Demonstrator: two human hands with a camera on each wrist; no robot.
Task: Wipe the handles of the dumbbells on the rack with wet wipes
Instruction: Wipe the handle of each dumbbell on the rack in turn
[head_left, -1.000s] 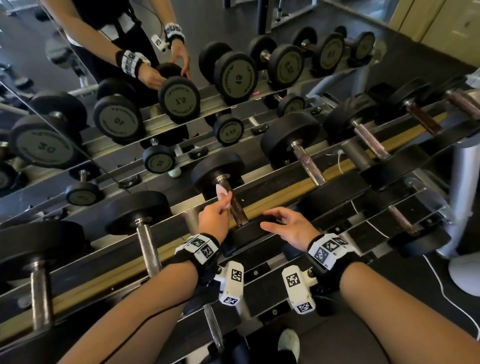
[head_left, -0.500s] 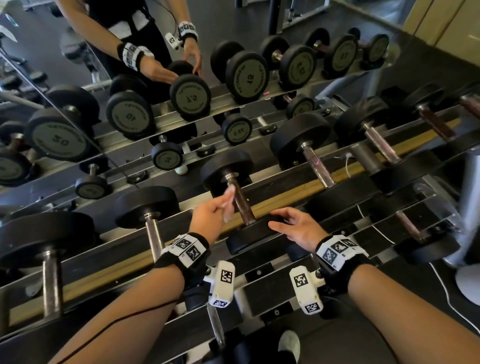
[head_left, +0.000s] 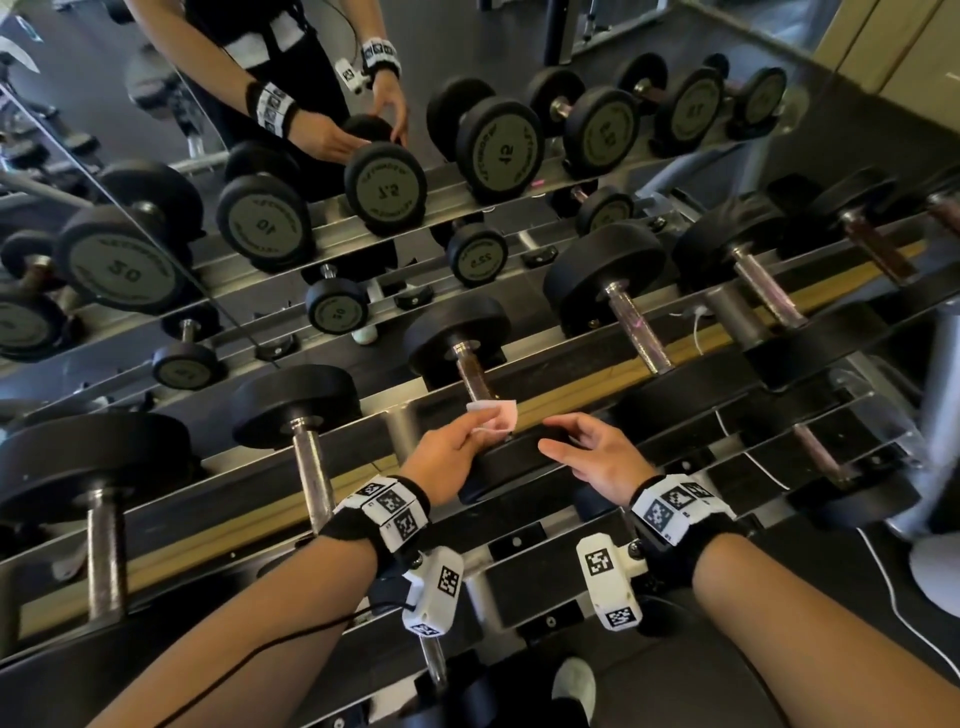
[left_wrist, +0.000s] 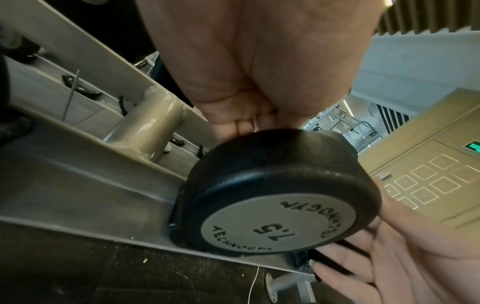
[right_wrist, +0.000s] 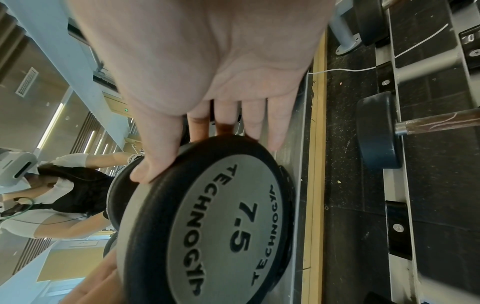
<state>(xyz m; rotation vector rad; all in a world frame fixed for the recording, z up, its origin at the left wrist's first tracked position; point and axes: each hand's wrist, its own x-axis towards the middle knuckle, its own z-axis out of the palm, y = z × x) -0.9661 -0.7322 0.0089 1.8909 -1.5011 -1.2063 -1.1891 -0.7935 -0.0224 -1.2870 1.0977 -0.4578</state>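
**Two hands at the near end of the 7.5 dumbbell**

One wet wipe (head_left: 492, 415) is pinched in the curled fingers of the left hand (head_left: 448, 457), held at the near end of the handle (head_left: 474, 375) of the 7.5 dumbbell (head_left: 511, 462), just where the bar meets the near head. The wipe is judged to be held there so that it can be run along the bar. The right hand (head_left: 597, 457) is kept relaxed and fairly wide, its straight fingers laid against the rim of the near head (right_wrist: 207, 222), as is seen in the right wrist view; nothing is gripped by it. This placing is taken as a steadying hold, so that the dumbbell is not rolled in its cradle while the bar is rubbed.

The dumbbell is carried on the upper tier of the rack (head_left: 571, 400), its far head (head_left: 457, 338) towards the mirror. Open bar is left between wipe and far head, so a stroke away from the body is unobstructed. Neighbouring dumbbells are set apart on either side, with room between for the wrists. The rail edge lies just under the bar, so little clearance is judged to be left beneath for wrapping the wipe fully round
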